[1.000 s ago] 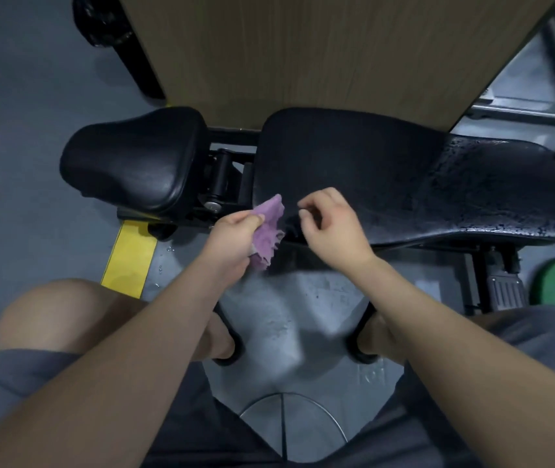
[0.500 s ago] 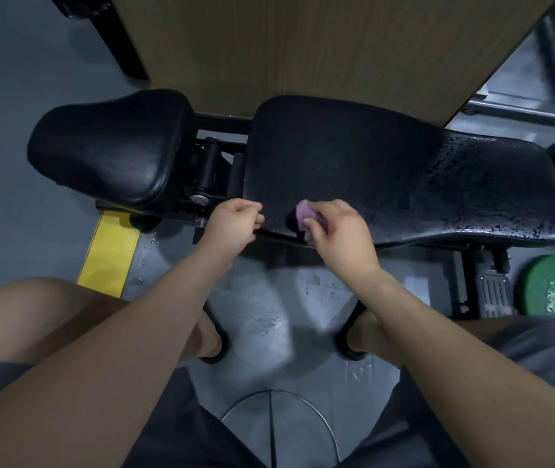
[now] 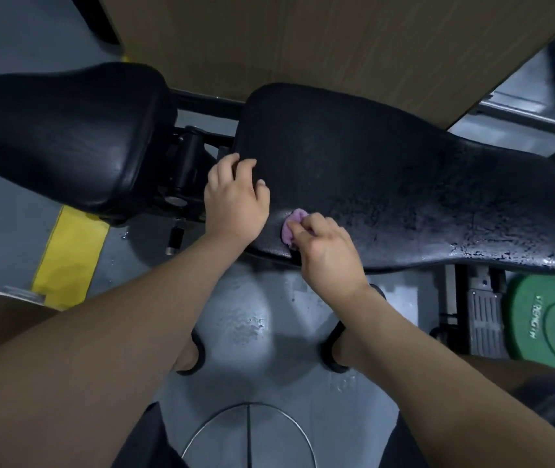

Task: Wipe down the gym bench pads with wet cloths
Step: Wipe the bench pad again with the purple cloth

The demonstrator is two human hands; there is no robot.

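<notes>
1. Head view looks straight down past two bare forearms and dark shorts to a grey floor [image 3: 259, 319], where a thin metal ring [image 3: 249, 430] lies between the legs.
2. Wet patches glisten on the floor just short of the bench. A green weight plate [image 3: 553, 322] lies flat at the right, and a yellow floor marking [image 3: 70, 258] runs at the left.
3. Right hand [image 3: 326, 251] sits at the near edge of the back pad [image 3: 387, 184], its grip clamped on a bunched purple cloth [image 3: 291, 228]. Thumb and fingers pinch the cloth, which touches the black surface just inside that edge.
4. Left hand [image 3: 235, 201] rests just beside it, to the left, at the pad's left end. Its grip is apart: the fingers lie spread on the vinyl and hold nothing.
5. Back pad is long and black and runs off to the right. Its right half is covered in water droplets [image 3: 472, 224], while the part near the hands looks duller and more even.
6. Seat pad [image 3: 63, 130], also black and glossy, lies to the left and apart from the back pad. A black hinge bracket [image 3: 184, 170] shows in the gap between them.
7. Beyond the bench stands a wooden panel [image 3: 303, 38], which fills the top of the view.
</notes>
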